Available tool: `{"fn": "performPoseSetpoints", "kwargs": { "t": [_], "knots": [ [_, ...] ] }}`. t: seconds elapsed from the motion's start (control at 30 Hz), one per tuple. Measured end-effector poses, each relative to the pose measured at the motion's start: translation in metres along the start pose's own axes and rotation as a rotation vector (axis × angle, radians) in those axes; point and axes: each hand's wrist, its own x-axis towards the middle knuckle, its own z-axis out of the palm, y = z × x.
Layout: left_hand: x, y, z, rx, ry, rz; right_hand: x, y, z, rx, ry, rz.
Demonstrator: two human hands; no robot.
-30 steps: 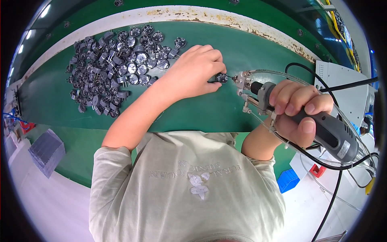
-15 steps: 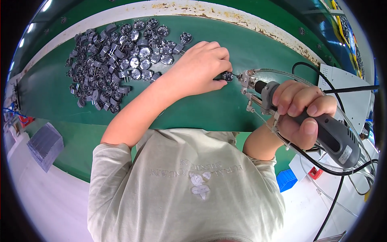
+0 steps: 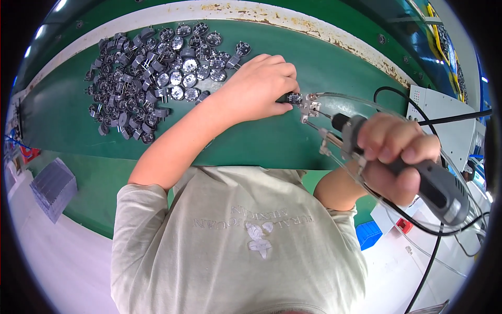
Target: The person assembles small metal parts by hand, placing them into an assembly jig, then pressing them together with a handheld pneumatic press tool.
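Note:
Between the thumb and fingers of my left hand (image 3: 266, 83) is a small round electronic part (image 3: 294, 99), dark-sided with a circuit-board face. My right hand (image 3: 395, 154) wraps round a grey electric screwdriver (image 3: 436, 188) with a slim shaft. A metal nozzle head (image 3: 310, 107) at the tool's front end stands at the held part; whether they touch I cannot tell. A clear tube (image 3: 355, 99) runs to that head. Left of my left forearm lies a large pile of similar round parts (image 3: 130, 86), several with pins sticking out.
Beneath everything is a green work surface (image 3: 251, 144), with a chipped white edge strip (image 3: 251, 9) behind it. A pale metal box (image 3: 442, 112) stands at the right, crossed by black cables (image 3: 426, 123). Below right sits a blue bin (image 3: 369, 235); a grey stack (image 3: 54, 188) is at lower left.
The screwdriver's body and my right hand have drawn back slightly right, baring more shaft behind the nozzle head. The head now sits a little farther left, close to the held part.

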Motion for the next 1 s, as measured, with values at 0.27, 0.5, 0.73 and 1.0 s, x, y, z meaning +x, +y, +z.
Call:
{"fn": "performPoseSetpoints", "kwargs": {
  "t": [0.27, 0.5, 0.73, 1.0],
  "knots": [
    [-0.002, -0.003, 0.000, 0.000, 0.013, 0.020, -0.005, -0.001, -0.003, 0.012, 0.020, 0.043],
    [-0.003, -0.004, 0.000, -0.004, 0.015, 0.025, -0.008, 0.007, -0.004, 0.017, 0.025, 0.044],
    [-0.002, -0.004, 0.000, -0.006, 0.010, 0.020, -0.008, 0.012, -0.005, 0.009, -0.010, 0.044],
    [-0.002, -0.004, 0.000, -0.006, 0.019, 0.027, -0.008, 0.011, -0.004, 0.002, -0.013, 0.043]
  ]
}}
